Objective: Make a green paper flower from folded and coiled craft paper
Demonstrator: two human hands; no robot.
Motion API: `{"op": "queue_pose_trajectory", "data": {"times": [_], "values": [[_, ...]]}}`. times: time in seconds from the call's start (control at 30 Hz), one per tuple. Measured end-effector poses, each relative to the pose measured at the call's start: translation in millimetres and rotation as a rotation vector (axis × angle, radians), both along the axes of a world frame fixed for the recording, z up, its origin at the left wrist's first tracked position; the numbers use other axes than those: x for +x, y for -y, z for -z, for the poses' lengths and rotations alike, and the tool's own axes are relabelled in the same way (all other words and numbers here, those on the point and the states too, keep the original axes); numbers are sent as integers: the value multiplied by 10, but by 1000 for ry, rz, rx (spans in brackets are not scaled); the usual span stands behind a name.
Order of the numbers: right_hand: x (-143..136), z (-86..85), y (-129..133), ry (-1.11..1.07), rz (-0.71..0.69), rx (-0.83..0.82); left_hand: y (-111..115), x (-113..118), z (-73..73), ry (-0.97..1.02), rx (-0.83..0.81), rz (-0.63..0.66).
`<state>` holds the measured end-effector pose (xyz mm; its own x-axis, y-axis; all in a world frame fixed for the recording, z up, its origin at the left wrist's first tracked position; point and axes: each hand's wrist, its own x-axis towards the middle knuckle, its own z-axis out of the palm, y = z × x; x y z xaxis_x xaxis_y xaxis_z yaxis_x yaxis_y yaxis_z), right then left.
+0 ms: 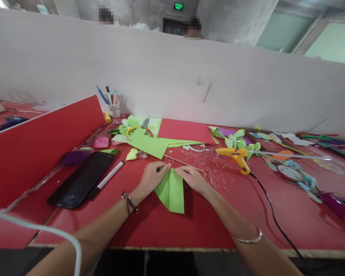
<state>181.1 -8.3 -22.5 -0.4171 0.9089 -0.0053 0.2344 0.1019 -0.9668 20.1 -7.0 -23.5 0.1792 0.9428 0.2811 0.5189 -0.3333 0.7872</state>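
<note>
From where I stand, it all comes down to the paper (176, 196) and the two hands at its far end. It lies in the middle part of the bench (132, 235), toward the near edge, straight in front of the person. Its long axis runs from the far side of the bench to the near edge, and so does the crease (169, 191), which drops from close to the left thumb. The loose end points at the person, square at the right corner and slanting on the left.

The left hand (153, 175) is pinched on the far left corner, the right hand (193, 178) on the far right one, thumbs and fingers closed on the paper. The fingertips sit just beside each other, so neither hand is clearly nearer; the left seems a touch closer to the crease. Whether the near end rests on the bench or tilts off it, I can't tell.

Beyond the hands, toward the bench's far edge, lies a green sheet (149, 143), with a red sheet (186, 130) to its right. The glue gun (234, 154) rests off to the right, its nozzle pointing left; the marker (110, 175) lies to the left, well apart from the paper.
</note>
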Motion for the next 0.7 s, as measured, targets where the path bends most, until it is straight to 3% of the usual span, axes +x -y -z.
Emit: {"op": "queue_pose_trajectory", "data": {"times": [0.17,0.33,0.53,0.7], "values": [[-23,4,27,-69,19,-111,68,3,10,-110,2,76],[-28,4,44,-89,14,-193,110,-1,-11,-216,-50,69],[-17,-26,33,-55,-27,-161,69,-8,-18,-259,-36,58],[-12,-22,26,9,-27,-115,24,-8,-11,-178,-68,31]]}}
